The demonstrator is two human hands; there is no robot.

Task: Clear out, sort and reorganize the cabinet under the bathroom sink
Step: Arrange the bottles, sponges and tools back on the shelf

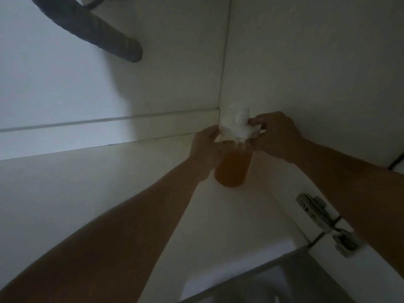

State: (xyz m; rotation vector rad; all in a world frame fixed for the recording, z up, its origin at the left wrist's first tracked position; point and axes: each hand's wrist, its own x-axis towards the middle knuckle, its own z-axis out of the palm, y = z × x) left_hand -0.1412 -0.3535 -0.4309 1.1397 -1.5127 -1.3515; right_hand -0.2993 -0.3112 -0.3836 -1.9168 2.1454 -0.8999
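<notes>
The clear plastic pump bottle of amber liquid [233, 166] stands on the white cabinet floor [91, 176], tucked into its far right corner where the back and side panels meet, probably so it stays out of the way yet reachable. Both hands are on it: the left hand [205, 147] wraps the shoulder to steady it, while the right hand [277, 136] pinches the white pump head [240, 125], perhaps turning the nozzle, though the dim light makes that uncertain. The grey drain hose [87, 29] hangs well apart, above the far left corner. 1 metal door hinge [325, 221] sits at the near right edge.
</notes>
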